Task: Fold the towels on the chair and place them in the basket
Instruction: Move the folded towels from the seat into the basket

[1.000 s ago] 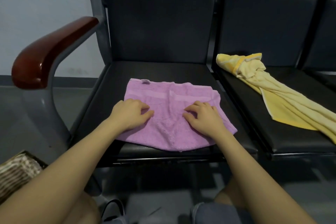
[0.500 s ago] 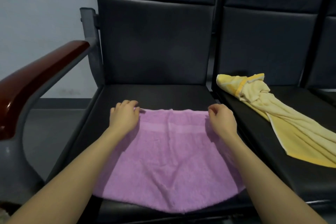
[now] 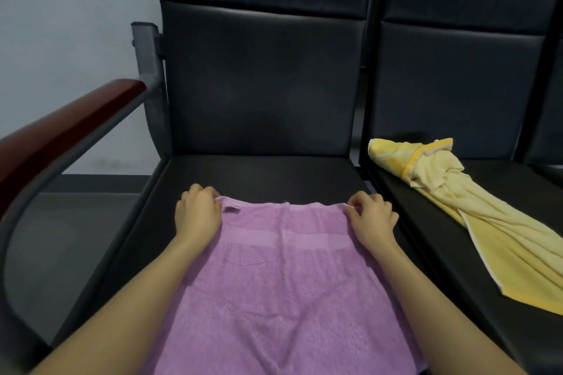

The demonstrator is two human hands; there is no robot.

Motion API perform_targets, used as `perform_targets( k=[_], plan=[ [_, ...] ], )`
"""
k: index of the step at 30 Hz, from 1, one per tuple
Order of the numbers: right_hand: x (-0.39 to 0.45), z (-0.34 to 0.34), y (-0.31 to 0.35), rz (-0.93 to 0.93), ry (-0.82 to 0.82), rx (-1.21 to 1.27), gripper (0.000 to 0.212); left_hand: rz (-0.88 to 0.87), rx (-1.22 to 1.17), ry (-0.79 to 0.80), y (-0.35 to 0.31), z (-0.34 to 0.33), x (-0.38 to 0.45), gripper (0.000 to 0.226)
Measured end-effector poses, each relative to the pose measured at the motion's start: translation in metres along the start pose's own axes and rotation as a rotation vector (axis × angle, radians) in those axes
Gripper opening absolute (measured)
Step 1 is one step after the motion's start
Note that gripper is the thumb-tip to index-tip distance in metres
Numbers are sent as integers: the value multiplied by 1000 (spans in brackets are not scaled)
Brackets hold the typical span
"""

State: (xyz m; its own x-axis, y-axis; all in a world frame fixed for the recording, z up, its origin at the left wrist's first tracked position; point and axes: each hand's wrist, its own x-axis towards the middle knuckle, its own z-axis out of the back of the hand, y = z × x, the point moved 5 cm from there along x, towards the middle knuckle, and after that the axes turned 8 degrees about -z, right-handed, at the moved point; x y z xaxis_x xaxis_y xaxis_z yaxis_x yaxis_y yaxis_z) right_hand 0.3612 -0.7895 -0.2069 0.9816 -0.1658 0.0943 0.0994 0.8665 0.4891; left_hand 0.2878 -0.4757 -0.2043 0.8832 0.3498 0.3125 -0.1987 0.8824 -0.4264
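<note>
A purple towel (image 3: pixel 283 280) lies spread flat on the seat of the black chair (image 3: pixel 259 170), reaching from mid-seat to the near edge. My left hand (image 3: pixel 198 213) pinches its far left corner beside a small label. My right hand (image 3: pixel 370 218) pinches the far right corner. Both hands sit low on the seat with fingers curled over the towel's far edge. A yellow towel (image 3: pixel 475 213) lies crumpled and stretched out on the neighbouring seat to the right. The basket is out of view.
A reddish wooden armrest (image 3: pixel 58 134) on a grey metal frame runs along the left of the chair. The chair's backrest (image 3: pixel 262 79) rises behind the seat. A pale wall and grey floor lie to the left.
My hands left the middle of the towel and went to its far corners, which they now pinch. The view moved closer and lower, and the basket at lower left dropped out of view.
</note>
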Motion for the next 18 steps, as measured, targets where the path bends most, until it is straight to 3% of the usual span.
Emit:
perform_targets(
  k=[4,11,16,18],
  plan=[
    [-15,16,10,119,-44,92,9,-29,-123,-81,-8,24,-10,16],
    [-47,48,9,120,-116,365,18,-44,-387,-133,-18,54,-31,23],
    [-65,60,5,144,-54,626,38,-32,-578,-175,-26,60,-55,28],
    [-68,63,4,144,-20,728,35,-11,-620,-230,-26,63,-61,29]
  ],
)
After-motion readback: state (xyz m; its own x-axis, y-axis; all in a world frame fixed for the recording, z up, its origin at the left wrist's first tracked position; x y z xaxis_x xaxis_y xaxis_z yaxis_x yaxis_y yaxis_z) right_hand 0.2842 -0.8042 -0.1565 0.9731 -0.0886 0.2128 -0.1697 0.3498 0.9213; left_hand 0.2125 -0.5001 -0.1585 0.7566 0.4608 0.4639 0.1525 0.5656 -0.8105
